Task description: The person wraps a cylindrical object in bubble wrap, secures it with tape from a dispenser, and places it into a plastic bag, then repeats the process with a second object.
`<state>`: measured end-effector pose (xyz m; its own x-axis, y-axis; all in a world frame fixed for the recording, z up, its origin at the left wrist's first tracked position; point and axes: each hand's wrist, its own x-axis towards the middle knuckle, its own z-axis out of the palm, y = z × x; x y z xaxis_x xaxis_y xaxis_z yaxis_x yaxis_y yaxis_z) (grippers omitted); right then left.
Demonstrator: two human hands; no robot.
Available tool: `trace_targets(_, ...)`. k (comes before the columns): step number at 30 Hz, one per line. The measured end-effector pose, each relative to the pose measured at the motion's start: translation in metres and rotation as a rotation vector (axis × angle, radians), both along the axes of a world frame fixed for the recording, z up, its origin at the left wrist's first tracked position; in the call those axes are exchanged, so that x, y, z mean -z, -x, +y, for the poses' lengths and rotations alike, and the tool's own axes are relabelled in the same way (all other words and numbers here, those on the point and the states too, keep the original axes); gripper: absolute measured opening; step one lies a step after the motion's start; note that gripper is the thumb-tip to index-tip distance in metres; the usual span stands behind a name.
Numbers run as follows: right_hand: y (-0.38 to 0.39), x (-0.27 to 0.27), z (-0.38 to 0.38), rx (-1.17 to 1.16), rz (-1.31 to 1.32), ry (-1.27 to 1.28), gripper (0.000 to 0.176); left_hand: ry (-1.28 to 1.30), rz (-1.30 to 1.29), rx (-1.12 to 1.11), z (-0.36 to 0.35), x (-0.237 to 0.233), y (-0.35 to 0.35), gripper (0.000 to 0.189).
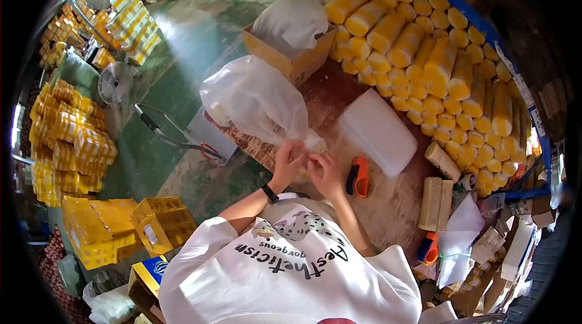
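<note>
Work surface and room, seen from the head view: the worn, reddish-brown table (388,205) stands on a green floor (176,84) crossed by a paler band; at left, heaps of yellow-taped cartons (79,136) lie beside a round fan (115,83), with further stacks behind; at right, a blue-framed rack (494,36) holds many yellow-and-white rolls (436,63), piled in layers. On the table, a white, flat-topped stack (379,131) lies to the right of the hands; an orange-and-black tool (359,177) lies nearer, just beside the right hand (327,173); an open cardboard box (291,62) with a pale plastic liner stands beyond. The translucent plastic bag (257,96) lies directly ahead and to the left of both hands, its puffed body extending toward the table's left edge and its gathered end meeting the fingers; the left hand (290,159), with a black band at its wrist, pinches this end; the right hand, close beside it, grips the same end with bent fingers; the bag's contents are indistinct.
</note>
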<state>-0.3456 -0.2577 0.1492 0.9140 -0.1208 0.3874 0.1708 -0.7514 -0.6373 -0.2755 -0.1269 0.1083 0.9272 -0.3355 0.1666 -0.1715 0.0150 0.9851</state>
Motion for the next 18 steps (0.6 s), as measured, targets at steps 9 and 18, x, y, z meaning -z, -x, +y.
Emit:
trace_targets(9, -0.024, -0.006, -0.027, 0.067, 0.053, -0.187, 0.032, 0.026, -0.115, -0.019, -0.008, -0.007, -0.001, 0.023)
trace_targets(18, -0.001, 0.008, -0.032, -0.268, -0.074, -0.13, 0.022, -0.203, -0.757, -0.009, 0.005, -0.006, -0.008, 0.022)
